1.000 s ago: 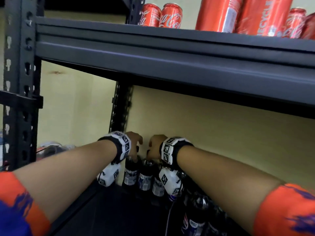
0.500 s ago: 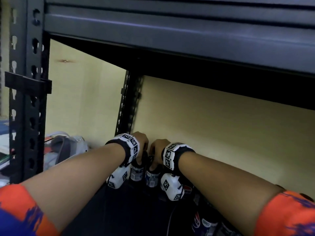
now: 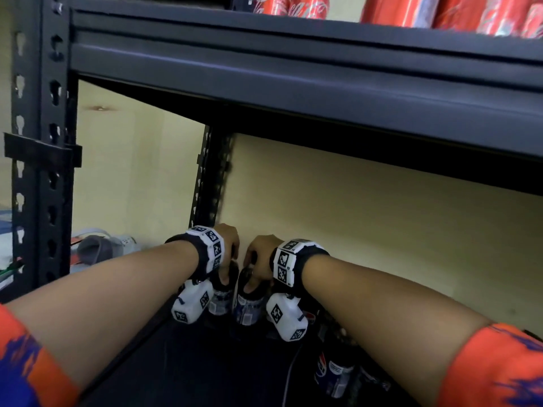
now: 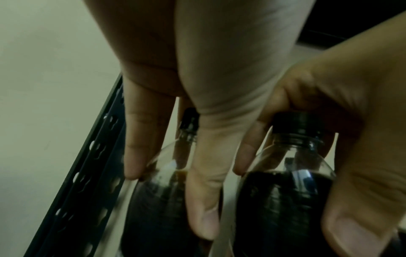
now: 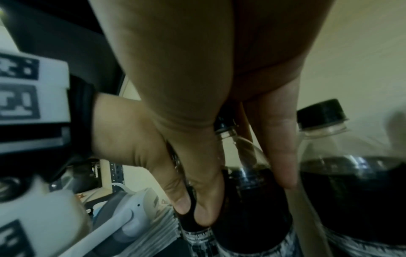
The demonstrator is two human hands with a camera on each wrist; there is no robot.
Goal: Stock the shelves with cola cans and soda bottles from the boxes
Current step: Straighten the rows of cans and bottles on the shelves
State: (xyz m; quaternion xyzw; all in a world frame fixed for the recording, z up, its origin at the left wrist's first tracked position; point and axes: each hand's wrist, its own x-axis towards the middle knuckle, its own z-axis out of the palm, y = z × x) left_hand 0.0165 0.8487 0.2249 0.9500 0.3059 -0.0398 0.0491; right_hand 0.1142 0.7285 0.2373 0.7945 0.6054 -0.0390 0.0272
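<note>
Plastic soda bottles (image 3: pixel 248 301), one gripped under each hand's fingers (image 4: pixel 204 205) at the neck; another bottle (image 5: pixel 351 173) just beside my right fingers could topple if bumped.

Two upright dark-cola bottles (image 3: pixel 232 301) with black caps stand side by side at the lower shelf's (image 3: pixel 182 371) back left corner; red cans (image 3: pixel 293 5) occupy the shelf above.
</note>
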